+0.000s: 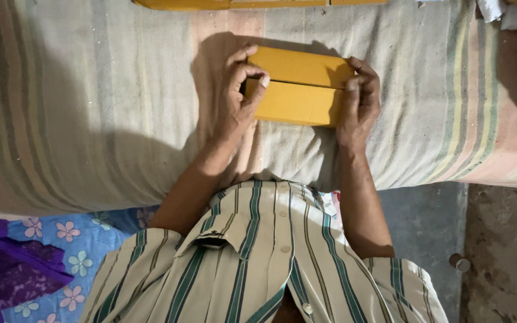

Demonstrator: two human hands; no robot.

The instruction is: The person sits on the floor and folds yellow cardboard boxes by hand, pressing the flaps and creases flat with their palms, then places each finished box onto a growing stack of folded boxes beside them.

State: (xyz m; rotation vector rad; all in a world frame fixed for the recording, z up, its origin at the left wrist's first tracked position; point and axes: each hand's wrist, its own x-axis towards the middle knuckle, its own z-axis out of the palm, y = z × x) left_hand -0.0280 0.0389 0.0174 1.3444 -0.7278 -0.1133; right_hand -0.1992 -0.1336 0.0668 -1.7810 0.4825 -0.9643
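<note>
A yellow box (297,87) lies flat on a striped cloth (91,107), its two flaps meeting along a middle seam. The left hand (234,98) clamps the box's left end — thumb and forefinger pinched at the seam. The right hand (360,96) grips the right end, fingers curled over the edge. Another yellow box (240,3) — flattened, it seems — lies at the top edge.

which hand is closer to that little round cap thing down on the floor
Right. The right hand grips the yellow box's right end, on the side of the cap; the left hand holds the box's far end.
</note>
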